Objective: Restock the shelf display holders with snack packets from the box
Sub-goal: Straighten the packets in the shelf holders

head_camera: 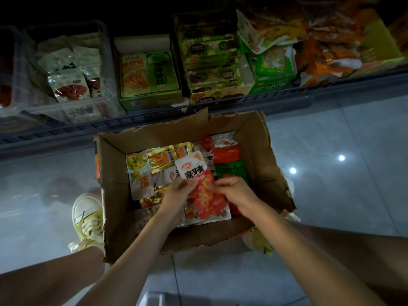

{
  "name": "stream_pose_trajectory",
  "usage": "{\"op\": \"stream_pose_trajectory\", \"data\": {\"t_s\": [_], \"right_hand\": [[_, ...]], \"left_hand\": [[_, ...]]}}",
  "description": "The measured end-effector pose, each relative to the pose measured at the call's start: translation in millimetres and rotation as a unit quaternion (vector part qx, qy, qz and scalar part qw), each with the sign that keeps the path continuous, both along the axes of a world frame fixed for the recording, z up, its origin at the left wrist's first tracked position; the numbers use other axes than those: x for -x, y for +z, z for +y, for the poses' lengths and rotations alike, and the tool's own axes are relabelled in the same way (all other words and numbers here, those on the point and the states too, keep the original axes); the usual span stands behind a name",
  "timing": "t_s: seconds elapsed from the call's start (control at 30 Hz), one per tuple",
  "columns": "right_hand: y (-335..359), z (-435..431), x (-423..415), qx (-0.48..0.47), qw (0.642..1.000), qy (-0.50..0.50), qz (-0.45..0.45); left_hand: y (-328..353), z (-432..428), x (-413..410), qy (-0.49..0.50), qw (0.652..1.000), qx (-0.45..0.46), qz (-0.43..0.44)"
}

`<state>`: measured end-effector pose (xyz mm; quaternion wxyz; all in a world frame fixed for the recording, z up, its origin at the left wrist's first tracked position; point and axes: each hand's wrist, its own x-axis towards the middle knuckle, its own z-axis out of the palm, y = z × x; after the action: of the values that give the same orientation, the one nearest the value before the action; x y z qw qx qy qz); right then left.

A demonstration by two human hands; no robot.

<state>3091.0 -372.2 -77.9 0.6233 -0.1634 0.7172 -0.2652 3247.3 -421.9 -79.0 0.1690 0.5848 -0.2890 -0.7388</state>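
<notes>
One grey tile floor [331,140] under everything, with two light spots reflected on it right of the box. Shelf [287,97] runs across the top of view, front rail slanted in frame, dark behind.

On it, left to right:
- clear bin [28,85] with white packets showing red contents
- green carton [152,102] with a yellow-green packet lying flat
- printed carton [216,93], dark green, standing taller
- light-green carton [273,83] with green-white packets
- orange packets [331,54] heaped at far right

Print is too dim to read.

Box [265,155] sits on the floor just in front of the shelf, flaps torn and open. Left shoe [88,215] is just beside its left wall. Mixed packets inside: yellow-white ones [138,171] far left, gold ones [160,159] next, red stack [226,154] and green packet [229,171] on the right.

Task item is the red-and-white packet [198,180]. It's inside the box, on top of the others, white end toward the shelf. Its near end overlaps similar packets below.

Left hand [178,193] grips its left edge, fingers curled round it. Right hand [236,193] pinches its right edge, fingers bent onto the red part. Can't tell whether it's lifted clear or resting on the pile.
</notes>
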Motion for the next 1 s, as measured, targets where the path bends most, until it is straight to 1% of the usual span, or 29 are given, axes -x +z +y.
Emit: {"op": "stream_pose_trajectory", "data": {"t_s": [0.07,0.1,0.13,0.17,0.2,0.23,0.3,0.33,0.37,0.43,0.5,0.53,0.6,0.67,0.73,0.77,0.8,0.87,1.0], "right_hand": [[-3,-1,-13,0.011,0.999,0.040,0.024],[-7,-2,-12,0.022,0.995,0.065,0.067],[-12,-4,-5,0.030,0.985,0.103,0.137],[-15,-5,6,0.026,0.963,0.152,0.221],[-19,-7,17,0.012,0.932,0.209,0.294],[-25,-8,27,-0.010,0.903,0.267,0.335],[-34,-7,38,-0.055,0.849,0.392,0.350],[-35,-6,40,-0.070,0.821,0.443,0.352],[-37,-5,40,-0.076,0.802,0.472,0.357],[-36,-4,41,-0.073,0.795,0.479,0.364],[-31,-6,43,-0.069,0.805,0.467,0.360],[-26,-8,46,-0.061,0.815,0.452,0.358],[-12,-11,54,-0.035,0.843,0.399,0.360],[10,-15,63,-0.011,0.880,0.324,0.346],[31,-15,67,0.005,0.940,0.208,0.271],[40,-14,67,0.012,0.964,0.149,0.220],[48,-13,64,0.014,0.978,0.105,0.178],[57,-12,56,0.011,0.992,0.051,0.118],[63,-11,32,0.019,0.999,-0.018,0.040]], "left_hand": [[-2,0,-2,0.056,0.998,0.015,-0.026],[-3,-2,-6,0.072,0.996,0.017,-0.046],[-5,-5,-12,0.081,0.995,0.013,-0.062],[-6,-9,-18,0.085,0.994,0.006,-0.069],[-8,-12,-23,0.088,0.994,-0.002,-0.070],[-8,-16,-29,0.086,0.993,-0.007,-0.075],[-8,-20,-36,0.081,0.993,-0.007,-0.083],[-7,-22,-38,0.082,0.993,-0.008,-0.080],[-7,-23,-40,0.085,0.993,-0.009,-0.076],[-5,-24,-44,0.090,0.994,-0.013,-0.068],[-3,-24,-47,0.089,0.993,-0.015,-0.076],[-2,-24,-48,0.089,0.993,-0.015,-0.080],[1,-23,-49,0.088,0.993,-0.012,-0.079],[7,-22,-49,0.081,0.994,-0.005,-0.072],[13,-20,-49,0.081,0.995,-0.004,-0.056],[17,-19,-48,0.083,0.995,-0.003,-0.047],[22,-17,-47,0.086,0.996,-0.003,-0.037],[30,-15,-44,0.089,0.996,-0.010,-0.015],[40,-9,-42,0.088,0.995,-0.039,0.022]]}}
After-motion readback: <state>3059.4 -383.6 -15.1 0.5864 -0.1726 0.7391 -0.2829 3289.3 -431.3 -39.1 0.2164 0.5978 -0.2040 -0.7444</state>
